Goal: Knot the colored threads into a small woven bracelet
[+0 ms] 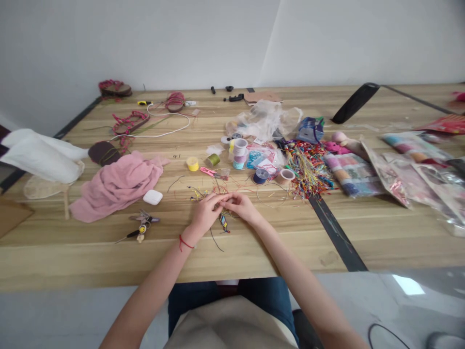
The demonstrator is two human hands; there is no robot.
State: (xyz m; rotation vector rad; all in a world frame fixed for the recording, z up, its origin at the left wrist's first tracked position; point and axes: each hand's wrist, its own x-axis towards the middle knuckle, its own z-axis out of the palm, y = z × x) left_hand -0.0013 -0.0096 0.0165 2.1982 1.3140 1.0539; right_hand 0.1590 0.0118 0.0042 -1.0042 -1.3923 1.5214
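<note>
My left hand (206, 213), with a red string at its wrist, and my right hand (241, 207) meet just above the table, fingertips pinched together. Thin cords run between the fingers, though the exact grip is hidden. Below the fingertips shows a small blue and yellow braided piece (223, 222) with a reddish end. A dark cord (217, 240) trails toward me. Behind the left fingers lie several short yellow and dark cord ends (196, 194). Pink thread snips (208, 171) rest beyond the hands.
Beyond the hands stand a yellow spool (192, 164), a green spool (213, 160), a navy spool (260, 176) and a heap of colourful threads (308, 167). Leftward lie keys (143, 225), a white case (152, 197) and a pink cloth (119, 186). Plastic packets (354, 174) are at right.
</note>
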